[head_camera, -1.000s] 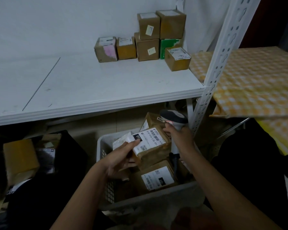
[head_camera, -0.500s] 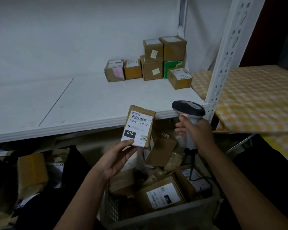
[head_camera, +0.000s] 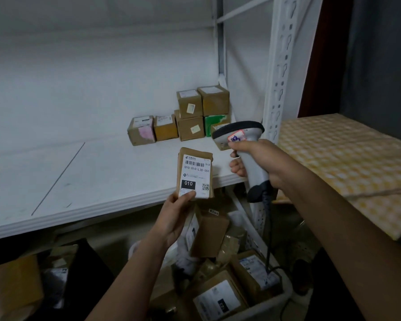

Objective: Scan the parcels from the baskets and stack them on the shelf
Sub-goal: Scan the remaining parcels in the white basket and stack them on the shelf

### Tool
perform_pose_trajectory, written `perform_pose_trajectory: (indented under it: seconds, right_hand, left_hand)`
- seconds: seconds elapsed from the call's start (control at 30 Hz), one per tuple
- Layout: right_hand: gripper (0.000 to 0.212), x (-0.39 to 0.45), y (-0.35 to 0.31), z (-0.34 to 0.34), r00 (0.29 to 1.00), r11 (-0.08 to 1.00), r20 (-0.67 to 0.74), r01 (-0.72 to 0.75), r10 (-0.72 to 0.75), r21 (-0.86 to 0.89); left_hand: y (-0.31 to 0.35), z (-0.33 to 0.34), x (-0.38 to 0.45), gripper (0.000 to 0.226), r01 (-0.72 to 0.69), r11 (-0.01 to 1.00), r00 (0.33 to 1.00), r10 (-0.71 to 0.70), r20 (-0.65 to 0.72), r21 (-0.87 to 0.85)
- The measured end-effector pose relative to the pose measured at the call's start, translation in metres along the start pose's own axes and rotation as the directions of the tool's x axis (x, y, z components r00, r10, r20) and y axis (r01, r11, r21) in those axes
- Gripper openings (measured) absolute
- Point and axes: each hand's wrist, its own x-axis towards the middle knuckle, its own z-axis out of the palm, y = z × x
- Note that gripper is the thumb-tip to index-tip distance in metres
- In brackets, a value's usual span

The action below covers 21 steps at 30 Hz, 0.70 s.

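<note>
lifting: the parcel (head_camera: 195,173) has come up out of the basket (head_camera: 264,308) in the last sec, label facing cam, pinched by left hand (head_camera: 175,220). right hand (head_camera: 256,159) wraps the scanner (head_camera: 239,133), now raised beside it over the shelf (head_camera: 97,172) edge, so scan looks imminent, stacking not yet done.

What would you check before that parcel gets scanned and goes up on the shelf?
1. Label faces outward: ok, the parcel's barcode shows.
2. Firm hold: ok, the left hand grips its bottom edge, thumb over the label's lower edge.
3. Scanner held: ok, the right hand grips its handle.
4. Scanner aimed at the barcode: cannot tell.
5. Room on the shelf: ok, bare surface beside the stacked boxes.
</note>
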Motion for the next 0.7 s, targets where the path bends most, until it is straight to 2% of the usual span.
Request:
perform_pose_trajectory:
  seconds: [0.23,0.7]
  right_hand:
    - [0.027,-0.004,-0.002,0.006,0.995,0.996,0.039,-0.090,0.091,-0.017]
    - [0.025,-0.003,0.000,0.015,0.991,0.992,0.033,-0.127,0.127,-0.006]
  left_hand:
    - [-0.006,0.011,0.012,0.051,-0.037,0.999,0.999,0.037,-0.008,-0.018]
    - [-0.004,0.011,0.014,0.049,-0.008,1.000,1.000,0.008,-0.003,0.016]
